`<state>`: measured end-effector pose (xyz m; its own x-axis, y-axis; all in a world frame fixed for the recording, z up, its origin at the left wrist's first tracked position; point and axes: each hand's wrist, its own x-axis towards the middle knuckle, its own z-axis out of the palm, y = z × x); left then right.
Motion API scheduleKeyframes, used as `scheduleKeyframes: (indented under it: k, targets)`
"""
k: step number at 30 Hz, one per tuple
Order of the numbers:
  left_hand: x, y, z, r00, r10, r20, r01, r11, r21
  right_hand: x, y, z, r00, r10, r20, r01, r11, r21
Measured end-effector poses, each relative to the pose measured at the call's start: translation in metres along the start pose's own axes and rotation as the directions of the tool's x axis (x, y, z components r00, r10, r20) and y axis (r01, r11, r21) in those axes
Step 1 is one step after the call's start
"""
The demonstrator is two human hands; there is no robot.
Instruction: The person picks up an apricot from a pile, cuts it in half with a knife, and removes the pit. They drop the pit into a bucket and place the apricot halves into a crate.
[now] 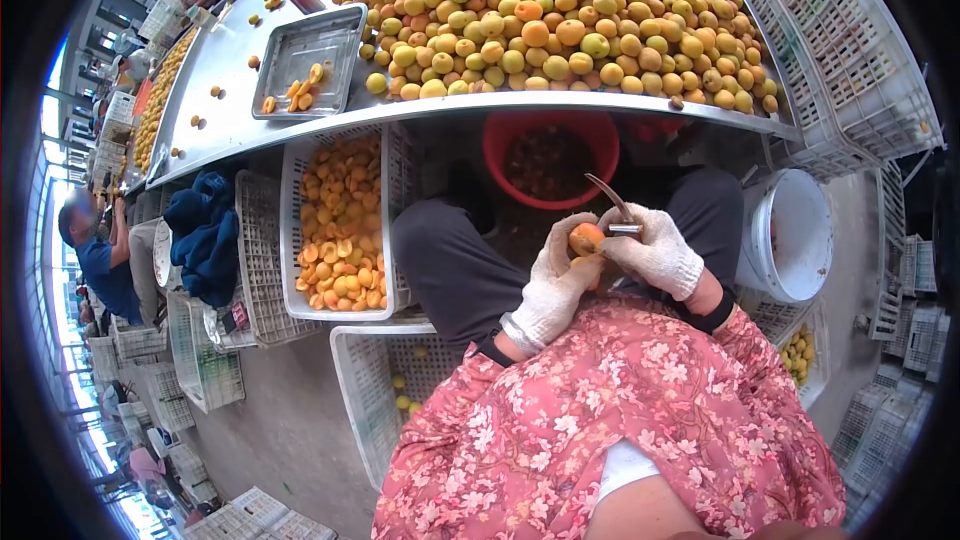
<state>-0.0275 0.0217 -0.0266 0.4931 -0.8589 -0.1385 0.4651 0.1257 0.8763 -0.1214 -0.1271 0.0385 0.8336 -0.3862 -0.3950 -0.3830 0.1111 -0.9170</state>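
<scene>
Both my hands are in white knit gloves above my lap. My left hand (552,285) is closed round an orange apricot (586,239), which sits between the two hands. My right hand (660,252) grips a small knife with a curved blade (612,198) and a shiny metal collar; its fingertips touch the apricot's side. The blade points up and away from the fruit. Beyond the hands, under the table edge, a red basin (552,202) holds dark scraps.
A metal table (230,155) bears a big heap of apricots (540,20) and a tray (357,30) with some pieces. A crate of halved apricots (289,240) stands left, a white bucket (800,235) right. Co-workers (118,260) sit at far left.
</scene>
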Motion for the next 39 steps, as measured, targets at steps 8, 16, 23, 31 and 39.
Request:
scheduleKeyframes:
  k: [8, 16, 23, 31, 39]
  targets:
    - [-0.003, 0.013, 0.009, 0.982, -0.149, -0.114, 0.150, 0.989, 0.004, 0.002, -0.011, 0.006, 0.961, -0.091, -0.261, 0.172, 0.936, 0.306]
    - [-0.007, 0.020, 0.016, 0.985, -0.166, -0.043, 0.159, 0.977, -0.140, 0.009, -0.043, 0.025, 0.743, -0.490, -0.456, 0.653, 0.679, 0.334]
    - [-0.009, 0.011, 0.013, 0.993, -0.078, -0.094, 0.082, 0.996, 0.042, 0.006, -0.027, 0.032, 0.701, -0.589, -0.401, 0.703, 0.667, 0.248]
    - [-0.010, 0.009, 0.027, 0.980, -0.020, -0.196, 0.041, 0.994, 0.101, 0.012, -0.023, 0.042, 0.642, -0.618, -0.453, 0.743, 0.649, 0.167]
    - [-0.011, 0.002, 0.021, 0.993, -0.015, -0.120, 0.046, 0.965, 0.259, 0.022, -0.033, 0.043, 0.770, -0.348, -0.535, 0.611, 0.644, 0.461]
